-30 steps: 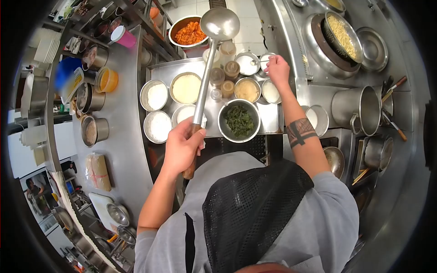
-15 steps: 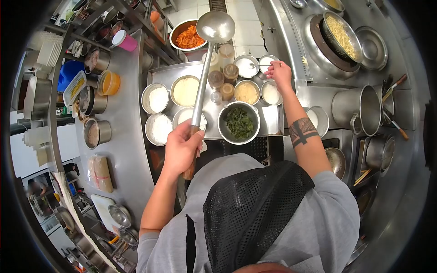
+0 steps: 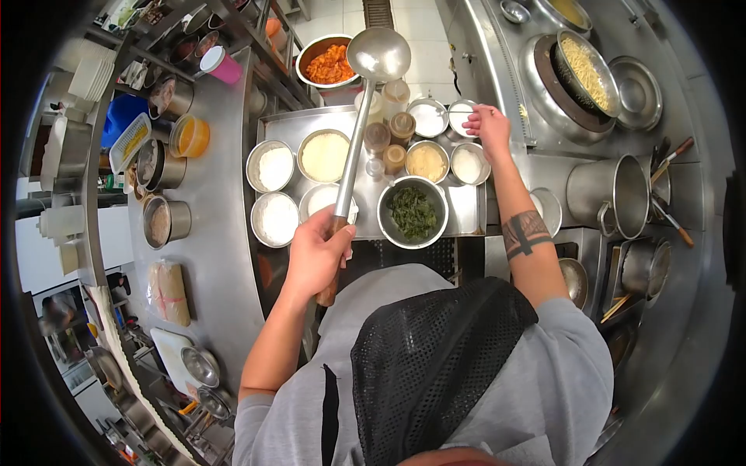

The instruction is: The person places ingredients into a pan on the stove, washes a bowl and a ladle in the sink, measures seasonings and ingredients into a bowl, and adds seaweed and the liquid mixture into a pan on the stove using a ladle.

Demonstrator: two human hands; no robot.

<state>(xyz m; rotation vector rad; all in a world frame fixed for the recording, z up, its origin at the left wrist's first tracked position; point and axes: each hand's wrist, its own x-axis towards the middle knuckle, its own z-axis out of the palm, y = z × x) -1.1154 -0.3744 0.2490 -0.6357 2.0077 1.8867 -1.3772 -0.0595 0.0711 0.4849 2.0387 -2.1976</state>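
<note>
My left hand [image 3: 318, 252] is closed round the wooden handle of a long steel ladle [image 3: 378, 56], whose bowl is raised beyond the tray [image 3: 463, 220]. At the tray's far right, my right hand [image 3: 487, 126] pinches a thin spoon [image 3: 464, 113] over a small bowl of white powder [image 3: 460, 122]. Beside it stands another bowl of white powder [image 3: 427, 119]. Nearer me are a bowl of yellowish grains [image 3: 426, 161] and a pot of dark green leaves [image 3: 413, 212]. Brown-capped bottles [image 3: 401, 126] stand in the tray's middle.
A pot of red-orange food [image 3: 328, 66] stands beyond the tray. Noodles [image 3: 584, 71] fill a pan at the right, near a tall steel pot [image 3: 614, 194]. The left counter [image 3: 206, 225] holds a yellow-orange tub [image 3: 192, 137] and a wrapped package [image 3: 168, 291].
My right hand and the spoon have shifted from over the left white-powder bowl to the right one. The ladle bowl has come slightly nearer me, and the view has shifted a little.
</note>
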